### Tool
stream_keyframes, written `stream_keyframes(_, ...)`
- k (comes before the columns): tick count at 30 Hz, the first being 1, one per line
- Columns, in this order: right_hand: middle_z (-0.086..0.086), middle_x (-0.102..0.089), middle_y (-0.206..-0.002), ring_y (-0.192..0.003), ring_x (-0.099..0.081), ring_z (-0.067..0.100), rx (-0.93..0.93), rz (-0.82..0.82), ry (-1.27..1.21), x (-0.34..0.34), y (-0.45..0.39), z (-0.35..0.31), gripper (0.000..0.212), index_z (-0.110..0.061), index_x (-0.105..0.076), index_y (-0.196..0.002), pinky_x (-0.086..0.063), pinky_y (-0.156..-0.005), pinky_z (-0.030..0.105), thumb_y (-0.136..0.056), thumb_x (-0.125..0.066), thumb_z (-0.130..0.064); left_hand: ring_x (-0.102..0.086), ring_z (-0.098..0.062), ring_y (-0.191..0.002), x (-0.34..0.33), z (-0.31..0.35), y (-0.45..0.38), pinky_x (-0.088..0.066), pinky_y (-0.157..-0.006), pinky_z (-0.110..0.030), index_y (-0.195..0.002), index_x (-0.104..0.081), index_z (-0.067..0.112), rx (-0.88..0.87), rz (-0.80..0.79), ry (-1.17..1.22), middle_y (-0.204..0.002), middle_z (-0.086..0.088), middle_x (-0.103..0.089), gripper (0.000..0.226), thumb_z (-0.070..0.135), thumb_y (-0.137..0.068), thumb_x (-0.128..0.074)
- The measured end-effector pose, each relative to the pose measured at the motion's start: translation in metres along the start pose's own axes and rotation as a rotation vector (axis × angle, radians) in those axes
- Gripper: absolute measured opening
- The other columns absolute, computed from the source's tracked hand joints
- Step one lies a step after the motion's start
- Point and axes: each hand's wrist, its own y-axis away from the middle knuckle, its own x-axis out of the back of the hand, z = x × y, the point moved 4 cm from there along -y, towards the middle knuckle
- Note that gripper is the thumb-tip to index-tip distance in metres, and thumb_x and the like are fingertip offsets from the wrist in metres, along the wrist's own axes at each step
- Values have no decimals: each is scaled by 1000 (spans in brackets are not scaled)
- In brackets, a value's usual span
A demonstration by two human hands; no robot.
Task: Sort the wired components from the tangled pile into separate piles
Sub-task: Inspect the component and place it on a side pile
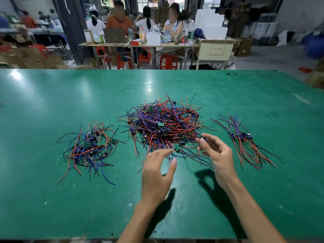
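Sprawling across the middle of the green worktop (52,95), the tangled pile (164,125) of red, blue and black wires with small green boards and dark parts is seen at the centre of the view. Two smaller piles are set apart from it: a loose, curled left pile (91,148) at about 9 o'clock of the tangle, and a straighter right pile (245,142) at about 3 o'clock, its wires fanned toward 5 o'clock. The left hand (157,174) is held over the worktop at 6 o'clock of the tangle, fingers spread and relaxed, nothing held in its grip, its fingertips just at the near edge of the wires. The right hand (217,158) is raised at about 5 o'clock of the tangle, its thumb and forefinger curled together on a small dark component (203,138) whose wires trail back toward the pile; the pinch is blurred, so the exact contact cannot be told. Beyond the worktop, at 12 o'clock, seated people (140,23) are seen at a far table (122,44) with red stools (168,62) beneath it.
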Motion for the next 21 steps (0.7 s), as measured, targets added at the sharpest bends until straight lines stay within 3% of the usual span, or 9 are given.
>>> stream_keyframes(2,1,-78,-90,-71,-68,8,-10,-75,-16,-11,11,0,33,-15,-73,-107,-54,-68,16,-78,-76,-29,-51,-3,-125,-7,20,-8,-38,-107,-23,-133,-63,26,-92,-42,27,-130,17,-62,39,41,-98,-58)
stream_keyframes(4,-2,-77,-88,-75,-68,6,-9,-138,-21,-19,18,2,27,-18,-76,-103,-53,-69,16,-78,-78,-28,-51,-3,-126,-12,33,-16,-39,-108,-26,-138,-60,23,-81,-105,99,-133,15,-62,43,42,-99,-57)
stream_keyframes(7,-6,-74,-85,-73,-62,4,29,-200,-14,-25,23,5,20,-24,-80,-99,-50,-68,15,-80,-82,-28,-64,-2,-102,-8,35,-18,-49,-96,-37,-121,-70,32,-29,-132,172,-108,22,-72,26,38,-96,-62)
stream_keyframes(9,-6,-72,-91,-76,-59,6,61,-216,49,-26,25,7,32,-26,-79,-106,-49,-72,17,-78,-82,-40,-68,-3,-77,-1,30,-18,-56,-78,-33,-104,-74,39,29,-152,290,-84,18,-75,13,33,-95,-66)
stream_keyframes(13,-13,-72,-100,-79,-61,7,126,-119,333,-19,23,22,30,-38,-72,-110,-52,-72,23,-82,-80,-48,-61,-6,-54,35,1,-41,-51,-54,-25,-92,-78,33,173,38,347,-71,9,-75,12,28,-96,-68)
stream_keyframes(16,-16,-68,-98,-82,-59,5,133,51,613,-5,24,41,26,-40,-68,-103,-54,-79,35,-83,-83,-32,-47,-4,-42,79,-40,-72,-37,-44,-24,-92,-79,28,285,287,94,-62,13,-71,18,33,-98,-63)
stream_keyframes(18,-19,-64,-98,-87,-57,2,94,27,755,-2,25,52,28,-40,-67,-103,-53,-86,39,-81,-83,-33,-62,-8,-55,108,-71,-85,-40,-51,-22,-100,-78,22,407,405,-121,-68,11,-72,25,37,-100,-58)
stream_keyframes(19,-19,-63,-98,-90,-56,2,91,-7,830,-3,25,55,29,-41,-67,-105,-51,-88,39,-81,-83,-37,-69,-18,-75,119,-87,-87,-46,-61,-27,-106,-77,20,491,394,-254,-81,3,-75,29,39,-99,-57)
stream_keyframes(21,-19,-63,-98,-97,-56,11,103,-56,989,-6,23,60,28,-41,-70,-107,-45,-92,36,-81,-80,-44,-58,-35,-113,130,-115,-84,-46,-90,-43,-121,-67,12,666,259,-582,-116,-17,-68,39,41,-96,-60)
